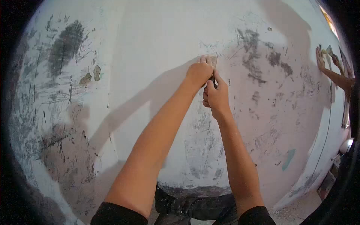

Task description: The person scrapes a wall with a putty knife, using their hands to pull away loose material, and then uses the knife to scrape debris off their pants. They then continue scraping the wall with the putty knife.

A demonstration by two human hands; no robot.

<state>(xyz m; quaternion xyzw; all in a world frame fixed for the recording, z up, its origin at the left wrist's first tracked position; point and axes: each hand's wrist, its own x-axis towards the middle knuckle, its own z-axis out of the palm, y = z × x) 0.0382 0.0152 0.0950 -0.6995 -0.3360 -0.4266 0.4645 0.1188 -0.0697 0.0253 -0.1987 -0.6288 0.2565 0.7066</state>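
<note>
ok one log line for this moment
left hand pressing scraper blade | right hand on handle | wall scuffed | co-worker's hand far right

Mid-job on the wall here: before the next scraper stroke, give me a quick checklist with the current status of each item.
1. Right hand closed round the handle of the scraper: ok.
2. Left hand bearing on the blade just below its top edge: ok.
3. Blade lying flat on the wall: cannot tell, the hands hide most of it.
4. Surface around the blade free of obstacles: ok, only plaster and dark patches to the right.
5. Co-worker's hand at the far right, well apart from the blade: ok.
6. Footing: cannot tell, the feet are out of view.
</note>
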